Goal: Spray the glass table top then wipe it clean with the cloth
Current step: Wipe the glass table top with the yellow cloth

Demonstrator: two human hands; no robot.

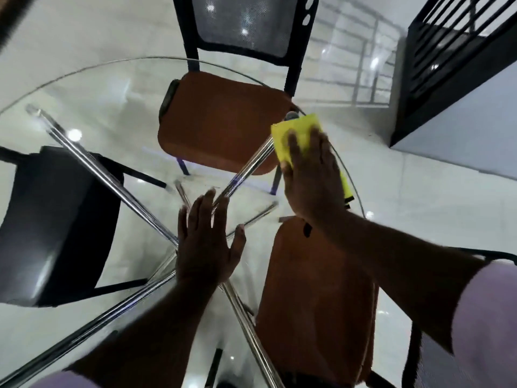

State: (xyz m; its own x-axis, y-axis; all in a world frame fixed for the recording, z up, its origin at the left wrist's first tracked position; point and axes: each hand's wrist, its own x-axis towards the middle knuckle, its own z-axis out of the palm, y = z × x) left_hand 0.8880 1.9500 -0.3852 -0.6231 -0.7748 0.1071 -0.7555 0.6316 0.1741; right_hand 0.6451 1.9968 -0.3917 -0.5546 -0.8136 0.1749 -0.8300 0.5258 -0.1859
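Tabletop: a round glass tabletop [112,63], seen from above. Its curved rim runs across the far side and down the right.
Cloth: a yellow cloth [300,128] lies flat on the glass at the right, just inside the rim. Its far end sticks out past the fingertips, and a dark-edged strip shows beside the heel of the hand.
Right hand: the right hand [313,175] lies palm down on the cloth and presses it to the glass.
Right grip: flat, with the fingers straight and close together and nothing curled round the cloth.
Left hand: the left hand [208,243] rests palm down on bare glass near the middle of the tabletop, well apart from the cloth.
Left grip: spread wide, with the thumb out to the side, holding nothing.
Sleeves: a pale lilac sleeve [488,312] covers the right upper arm; both forearms are bare.
Under the glass: chrome legs [92,161] cross beneath the left hand.
Chairs: a chair with an orange seat [221,127] and a black mesh back stands at the far side. A second orange seat [316,298] sits under the right forearm, and a black chair [56,219] is at the left.
Floor: glossy pale tiles [419,197] show through the glass and around the tabletop.
Far right: a black barred railing [453,43].
Sharpness: the hands and the cloth's edges are slightly blurred.
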